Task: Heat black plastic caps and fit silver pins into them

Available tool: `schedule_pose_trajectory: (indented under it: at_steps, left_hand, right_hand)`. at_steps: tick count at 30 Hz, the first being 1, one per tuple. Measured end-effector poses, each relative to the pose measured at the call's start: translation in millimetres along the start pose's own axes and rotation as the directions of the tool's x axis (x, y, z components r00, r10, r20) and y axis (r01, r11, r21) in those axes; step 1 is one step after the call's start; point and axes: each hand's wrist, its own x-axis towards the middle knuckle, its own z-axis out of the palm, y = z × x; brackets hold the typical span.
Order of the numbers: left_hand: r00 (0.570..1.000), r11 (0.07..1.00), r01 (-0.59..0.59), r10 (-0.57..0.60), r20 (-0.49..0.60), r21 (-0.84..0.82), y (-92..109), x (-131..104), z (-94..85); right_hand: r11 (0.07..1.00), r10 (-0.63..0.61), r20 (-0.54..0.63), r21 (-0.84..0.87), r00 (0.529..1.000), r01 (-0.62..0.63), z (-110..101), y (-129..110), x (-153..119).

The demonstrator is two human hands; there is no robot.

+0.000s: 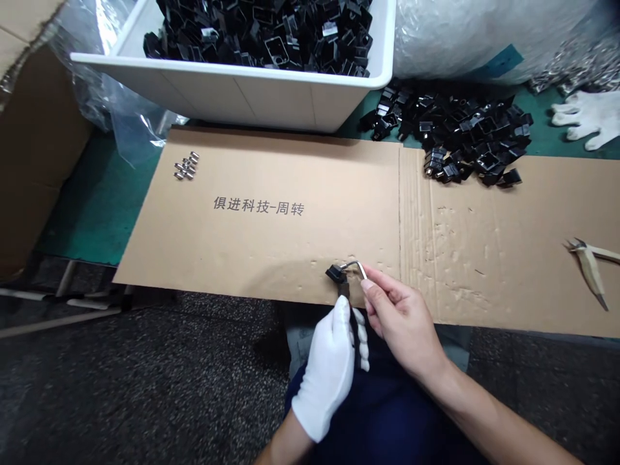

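Note:
My left hand point(329, 361), in a white glove, is closed around a dark tool point(343, 289) that looks like pliers; the glove hides much of it. At the tool's far end sits a small black part point(335, 274), just above the cardboard's near edge. My bare right hand point(400, 316) pinches a bent hex key point(360, 267) between thumb and fingers. The key's short end reaches to the black part; whether it is seated in a screw is too small to tell.
Cardboard point(271, 252) covers the green table. Small metal pieces point(186, 166) lie at its left. Behind stand a white bin point(242, 97) of black parts and a loose pile of black parts point(477, 135). Cutters point(588, 265) and a white glove point(588, 118) lie right.

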Motion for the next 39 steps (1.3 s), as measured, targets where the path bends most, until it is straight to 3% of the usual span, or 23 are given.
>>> schedule_pose_trajectory:
  at_steps: [4, 8, 11, 15, 24, 28, 32, 35, 39]
  left_hand:
    - [0.996, 0.998, 0.053, -0.052, 0.072, -0.013, 6.1, 0.8, -6.4]
    - [0.998, 0.993, -0.001, -0.006, 0.06, 0.115, 12.4, 2.2, -13.1]
    - [0.998, 0.991, -0.004, -0.005, 0.065, 0.135, 13.5, 2.8, -14.5]
    - [0.988, 0.993, 0.114, -0.117, 0.099, 0.028, 11.1, 3.7, -12.9]
    - [0.966, 0.978, 0.186, -0.165, 0.201, -0.092, 11.4, 7.7, -17.2]
    - [0.95, 0.96, 0.22, -0.171, 0.261, -0.17, 9.1, 4.2, -20.8]
    - [0.949, 0.95, 0.238, -0.183, 0.255, -0.202, 1.2, 5.3, -26.0]
    - [0.965, 0.943, 0.214, -0.165, 0.201, -0.254, -0.1, 13.4, -38.4]
    - [0.985, 0.912, 0.146, -0.096, 0.145, -0.384, 8.8, 15.7, -64.4]
  right_hand:
    - [0.99, -0.108, 0.029, -0.089, 0.994, 0.11, -7.8, 1.7, 7.6]
    - [0.946, -0.23, 0.186, -0.189, 0.955, 0.265, -15.7, -10.2, 14.3]
    - [0.911, -0.25, 0.271, -0.259, 0.93, 0.32, -18.8, -21.1, 24.1]
    - [0.921, -0.17, 0.266, -0.301, 0.949, 0.249, -27.0, -24.0, 37.0]
    - [0.975, 0.052, 0.209, -0.221, 0.977, -0.004, -36.0, -10.2, 42.5]
    - [0.988, 0.148, 0.217, -0.07, 0.965, -0.136, -27.3, -16.9, 44.5]
    - [0.973, 0.2, 0.254, 0.065, 0.946, -0.223, -10.0, -32.2, 57.9]
    - [0.96, 0.213, 0.302, 0.115, 0.929, -0.257, 15.7, -46.4, 81.1]
    - [0.955, 0.202, 0.365, 0.132, 0.909, -0.265, 65.7, -65.7, 120.4]
